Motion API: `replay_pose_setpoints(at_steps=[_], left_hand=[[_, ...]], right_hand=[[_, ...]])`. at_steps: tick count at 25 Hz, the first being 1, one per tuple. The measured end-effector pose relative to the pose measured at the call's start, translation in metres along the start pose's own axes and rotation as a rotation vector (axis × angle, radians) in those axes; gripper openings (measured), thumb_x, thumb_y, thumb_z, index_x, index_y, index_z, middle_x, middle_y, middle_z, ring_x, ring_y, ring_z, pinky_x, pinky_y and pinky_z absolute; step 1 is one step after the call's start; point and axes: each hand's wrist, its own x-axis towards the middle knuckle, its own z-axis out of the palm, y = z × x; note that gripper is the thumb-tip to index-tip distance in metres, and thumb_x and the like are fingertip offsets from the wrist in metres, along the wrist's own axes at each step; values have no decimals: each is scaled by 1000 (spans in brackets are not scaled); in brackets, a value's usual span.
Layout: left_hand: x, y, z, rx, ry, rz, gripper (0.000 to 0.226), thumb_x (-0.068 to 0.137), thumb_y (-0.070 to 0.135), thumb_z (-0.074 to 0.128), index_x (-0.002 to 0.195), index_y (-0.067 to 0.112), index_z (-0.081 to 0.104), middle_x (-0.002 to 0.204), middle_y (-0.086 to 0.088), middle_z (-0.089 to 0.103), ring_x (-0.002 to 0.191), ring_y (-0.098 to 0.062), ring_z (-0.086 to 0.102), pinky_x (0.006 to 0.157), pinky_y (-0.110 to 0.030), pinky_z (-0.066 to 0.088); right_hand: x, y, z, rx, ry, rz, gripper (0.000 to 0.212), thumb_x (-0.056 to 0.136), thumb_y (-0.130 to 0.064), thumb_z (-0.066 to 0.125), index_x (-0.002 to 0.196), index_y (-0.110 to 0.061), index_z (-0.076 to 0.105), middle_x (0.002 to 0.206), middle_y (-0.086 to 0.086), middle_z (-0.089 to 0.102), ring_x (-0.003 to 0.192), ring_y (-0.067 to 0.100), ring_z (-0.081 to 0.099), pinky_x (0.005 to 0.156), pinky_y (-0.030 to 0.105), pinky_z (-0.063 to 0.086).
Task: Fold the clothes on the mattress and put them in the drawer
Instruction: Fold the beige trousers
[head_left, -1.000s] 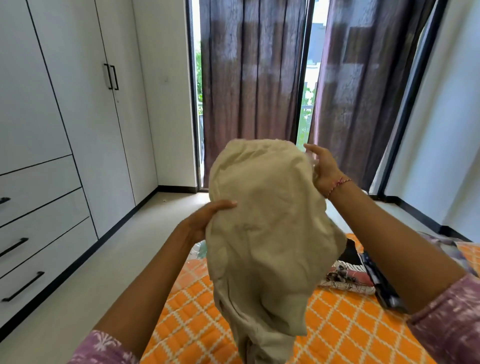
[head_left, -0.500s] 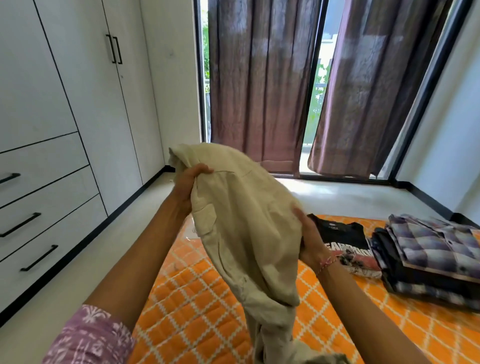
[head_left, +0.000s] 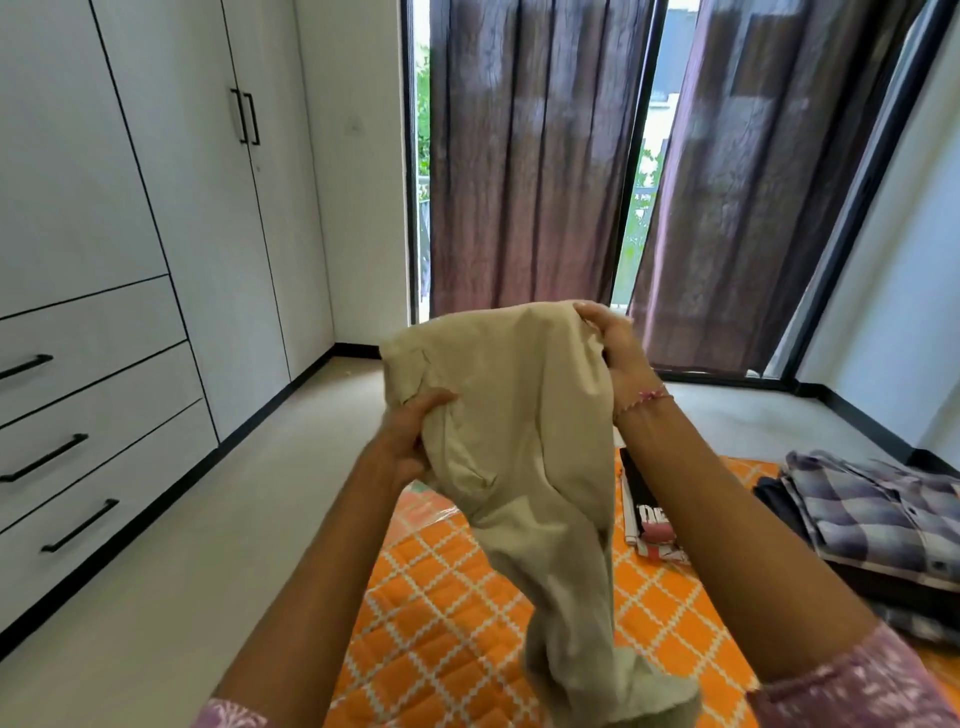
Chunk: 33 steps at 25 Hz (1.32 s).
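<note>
1. The left hand (head_left: 410, 441) has its fingers curled into the lower left side of the beige garment (head_left: 514, 426), thumb on the front, bunching the cloth up in its grip.
2. The right hand (head_left: 618, 353) is higher up, pinching the garment's top right corner between thumb and fingers. There's a thin pink thread bracelet (head_left: 647, 400) on that wrist.
3. So the beige garment is held up in the air between both hands, over the near left part of the mattress. Looks like trousers or something with legs, can't say for sure. The top part is spread across the two hands, and the rest hangs down in a twisted, rumpled tail toward the bottom of the shot.
4. Under it is the mattress (head_left: 447, 613), orange with a white diamond pattern.
5. Just right of the hanging cloth, a folded black t-shirt (head_left: 644, 509) with white lettering lies flat on the mattress, partly hidden behind the right forearm.
6. Further right there's a stack of folded clothes (head_left: 872, 519), with a purple-grey plaid shirt on top and darker stuff underneath.
7. On the left wall is a white wardrobe (head_left: 156, 182) with three drawers (head_left: 93, 441) down low, all closed, black bar handles.
8. Straight ahead, dark brownish curtains (head_left: 530, 156) hang over tall glass doors, with greenery showing through the gaps.
</note>
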Motion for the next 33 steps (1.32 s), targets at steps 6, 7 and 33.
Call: replay_pose_setpoints(at_steps=[6, 7, 33], left_hand=[[1, 59, -1, -156, -137, 217, 36, 79, 34, 53, 104, 10, 63, 91, -6, 72, 81, -19, 68, 77, -31, 55], [-1, 64, 9, -26, -155, 161, 34, 78, 30, 55, 103, 9, 64, 88, -7, 73, 77, -18, 70, 73, -29, 57], [6, 106, 52, 301, 78, 207, 26, 92, 3, 42, 108, 14, 59, 96, -10, 57, 80, -21, 55, 66, -30, 51]], right_hand=[[10, -55, -24, -76, 37, -37, 23, 89, -31, 57, 86, -12, 68, 72, 5, 68, 66, 18, 66, 67, 29, 56], [8, -48, -31, -88, 17, 0, 28, 85, -39, 59, 92, -12, 67, 77, 5, 68, 71, 19, 65, 71, 32, 54], [-1, -67, -15, -322, 50, 8, 20, 95, -19, 54, 77, -11, 56, 63, 4, 58, 57, 13, 56, 54, 26, 50]])
